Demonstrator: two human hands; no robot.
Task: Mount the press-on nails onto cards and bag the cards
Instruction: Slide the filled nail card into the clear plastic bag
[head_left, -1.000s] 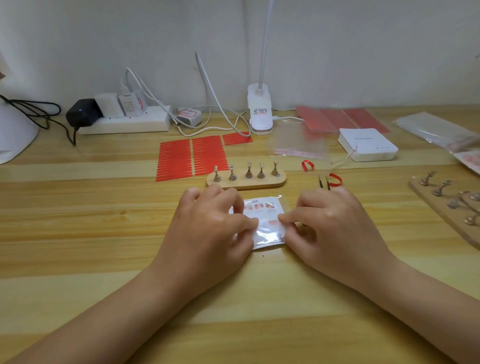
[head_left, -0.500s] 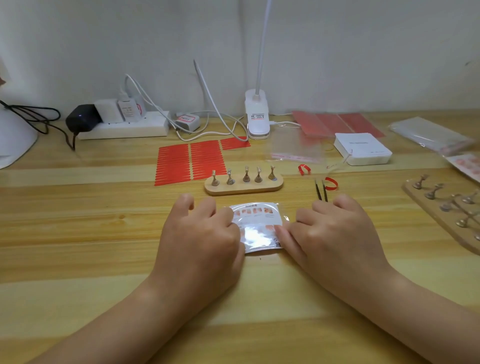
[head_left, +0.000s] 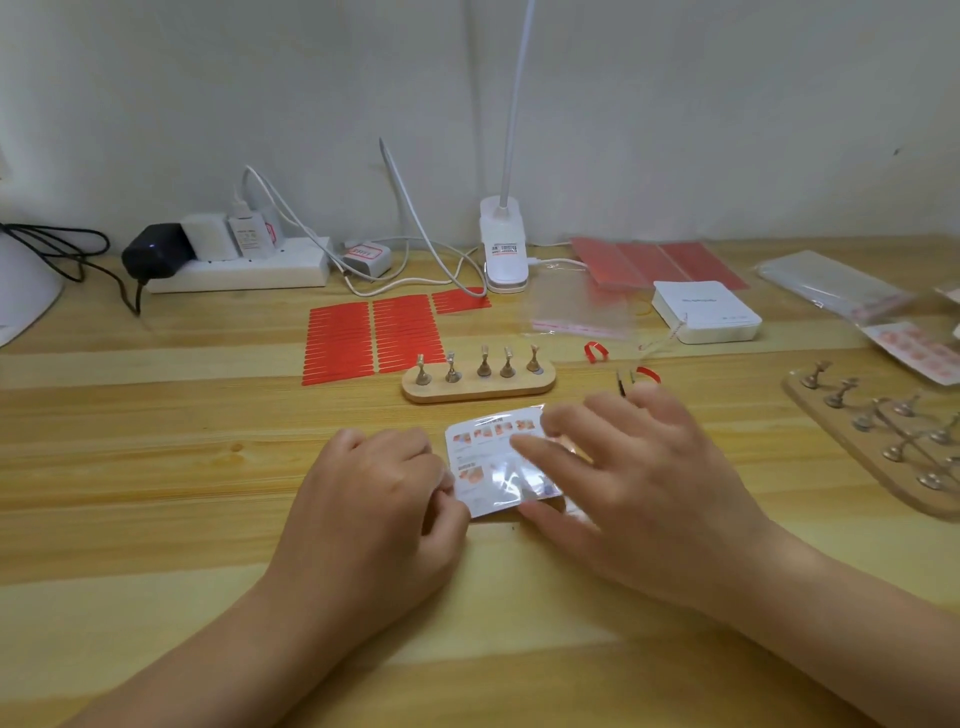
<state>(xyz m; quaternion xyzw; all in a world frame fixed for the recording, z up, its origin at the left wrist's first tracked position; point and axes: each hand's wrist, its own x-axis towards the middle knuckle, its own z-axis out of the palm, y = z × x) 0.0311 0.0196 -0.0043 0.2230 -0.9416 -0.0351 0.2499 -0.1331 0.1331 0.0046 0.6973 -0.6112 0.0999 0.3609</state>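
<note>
Wooden table (head_left: 156, 519) — bearing everything below.
Clear board (head_left: 883, 457) with metal pegs, far right edge.
White power strip (head_left: 244, 270) with plugs and cables, rear left, against the wall.
Red strip sheets (head_left: 374, 332), mid-table, behind the wooden stand.
Clip lamp (head_left: 503, 249), rear centre, stem rising out of view.
Wooden stand (head_left: 478, 384) with five upright metal holders, just behind the bagged card.
White box (head_left: 706, 312), rear right; empty clear bag (head_left: 582, 306) lying flat beside it.
Left hand (head_left: 363, 509), fingers curled, pinching the left edge of the bagged card (head_left: 483, 467).
Right hand (head_left: 639, 478), blurred, fingers spread and relaxed over the card's right half — hiding that part.
Bagged card flat on the table between the hands.
Tweezers (head_left: 621, 382), tips showing just behind the right hand.
</note>
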